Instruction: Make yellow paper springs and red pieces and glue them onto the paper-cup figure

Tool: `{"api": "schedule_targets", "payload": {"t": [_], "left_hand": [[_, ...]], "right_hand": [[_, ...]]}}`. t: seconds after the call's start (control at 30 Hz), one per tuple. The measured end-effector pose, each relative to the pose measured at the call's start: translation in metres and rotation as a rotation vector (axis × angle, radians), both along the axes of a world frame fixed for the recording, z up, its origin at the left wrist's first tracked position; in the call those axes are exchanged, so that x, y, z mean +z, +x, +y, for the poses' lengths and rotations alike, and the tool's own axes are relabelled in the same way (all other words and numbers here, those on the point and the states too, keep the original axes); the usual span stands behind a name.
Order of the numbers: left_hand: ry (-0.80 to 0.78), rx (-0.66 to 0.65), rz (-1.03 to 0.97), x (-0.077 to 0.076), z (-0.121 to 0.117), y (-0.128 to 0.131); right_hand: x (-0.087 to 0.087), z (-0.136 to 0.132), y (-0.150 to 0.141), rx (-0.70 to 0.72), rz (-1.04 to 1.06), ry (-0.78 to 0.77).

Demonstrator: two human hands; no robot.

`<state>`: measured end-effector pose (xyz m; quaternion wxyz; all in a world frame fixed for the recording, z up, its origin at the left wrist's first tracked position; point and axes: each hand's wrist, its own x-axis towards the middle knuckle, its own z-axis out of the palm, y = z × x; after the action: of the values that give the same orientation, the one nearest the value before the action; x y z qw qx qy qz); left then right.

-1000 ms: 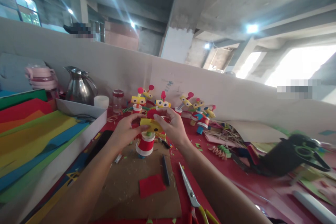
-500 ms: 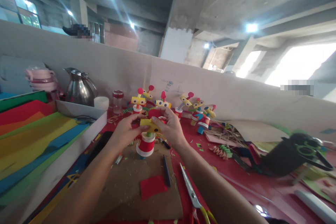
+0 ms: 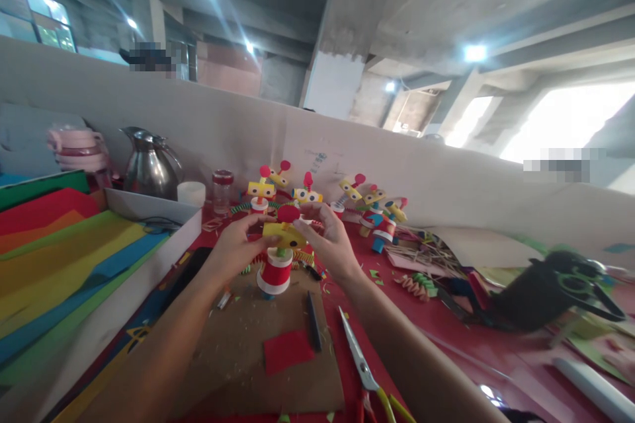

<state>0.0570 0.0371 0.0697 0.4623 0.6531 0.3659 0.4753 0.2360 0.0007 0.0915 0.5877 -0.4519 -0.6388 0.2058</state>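
Note:
A paper-cup figure (image 3: 274,275) with a red body, a white rim and a yellow tube head stands on the brown board (image 3: 233,350). My left hand (image 3: 241,241) grips the left end of its head between thumb and fingers. On top of the head a round red paper disc (image 3: 288,213) stands upright. My right hand (image 3: 330,238) is just right of the disc, thumb close to its lower edge and fingers apart; whether the thumb touches it I cannot tell. A red paper piece (image 3: 288,351) and a dark pen-like stick (image 3: 314,321) lie on the board.
Scissors (image 3: 364,370) with yellow and red handles lie right of the board. Behind stand several similar figures (image 3: 261,190). At left are a box of coloured sheets (image 3: 163,201), a steel jug (image 3: 151,165) and a white cup (image 3: 191,194); a black bag-like object (image 3: 533,294) is right.
My right hand has moved slightly right and its fingers have come off the red disc, which now shows more fully. My left hand keeps its hold on the head.

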Motion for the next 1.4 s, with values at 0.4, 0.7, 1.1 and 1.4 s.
{"api": "schedule_targets", "payload": {"t": [0.4,0.7,1.1,1.4], "left_hand": [[0.050,0.030,0.031,-0.001,0.000,-0.002],[0.048,0.002,0.062,0.000,0.002,-0.005],[0.083,0.011,0.002,0.009,0.005,-0.024],[0.076,0.176,0.048,0.015,0.004,-0.037]], "right_hand": [[-0.005,-0.011,0.010,-0.189,0.306,0.030],[-0.035,-0.018,0.002,0.028,0.324,-0.199],[-0.037,-0.014,-0.001,0.064,0.295,-0.188],[-0.041,-0.015,0.001,0.040,0.277,-0.168]]}}
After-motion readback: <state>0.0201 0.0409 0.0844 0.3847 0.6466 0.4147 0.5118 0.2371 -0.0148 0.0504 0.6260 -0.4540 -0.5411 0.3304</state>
